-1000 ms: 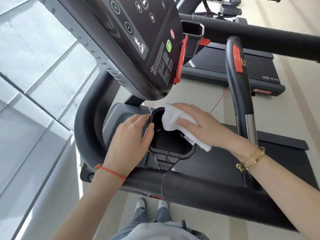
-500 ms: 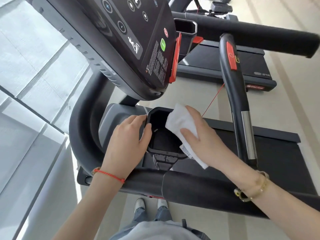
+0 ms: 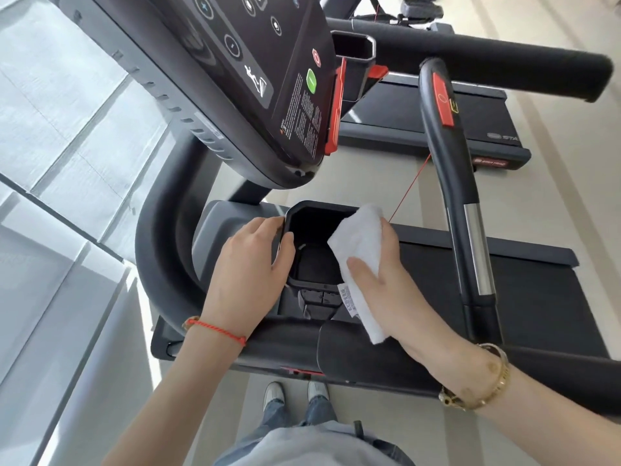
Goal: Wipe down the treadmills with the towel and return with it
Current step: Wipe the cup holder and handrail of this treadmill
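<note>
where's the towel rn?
Head view, centre-right: the white towel is in the right hand, draped over the right rim of the black cup holder, opposite the left hand.

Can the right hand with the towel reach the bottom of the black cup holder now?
Probably yes. The right hand holds the towel at the cup holder rim, and its opening is clear; the left hand only grips the opposite rim.

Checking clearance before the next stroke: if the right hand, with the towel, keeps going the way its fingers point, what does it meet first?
Probably the far rim of the black plastic cup holder. The right hand, holding the white folded towel, points up and left across its opening; depth is unclear.
</note>
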A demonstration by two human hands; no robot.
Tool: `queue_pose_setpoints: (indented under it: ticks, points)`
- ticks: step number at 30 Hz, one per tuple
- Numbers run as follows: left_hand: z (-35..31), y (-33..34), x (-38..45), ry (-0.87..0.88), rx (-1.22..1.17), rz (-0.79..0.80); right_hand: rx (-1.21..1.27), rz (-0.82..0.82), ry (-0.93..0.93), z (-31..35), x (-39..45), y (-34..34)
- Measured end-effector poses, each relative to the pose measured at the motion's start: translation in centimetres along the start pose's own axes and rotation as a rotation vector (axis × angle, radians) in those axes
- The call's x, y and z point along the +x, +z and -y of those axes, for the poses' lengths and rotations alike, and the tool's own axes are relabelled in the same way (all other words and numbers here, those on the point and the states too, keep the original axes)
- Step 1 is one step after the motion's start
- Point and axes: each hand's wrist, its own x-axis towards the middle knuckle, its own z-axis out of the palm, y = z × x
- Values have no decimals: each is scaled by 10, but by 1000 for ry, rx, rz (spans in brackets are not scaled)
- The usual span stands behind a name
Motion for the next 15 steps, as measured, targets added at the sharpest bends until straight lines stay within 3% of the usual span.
queue_pose_setpoints:
  ticks: [7,15]
  points:
    - [0,-1,0,7,-18,-2,-355,222,-89,30,71,-37]
    - [1,0,1,-12,-15,-14,-361,199,-241,2,39,-25]
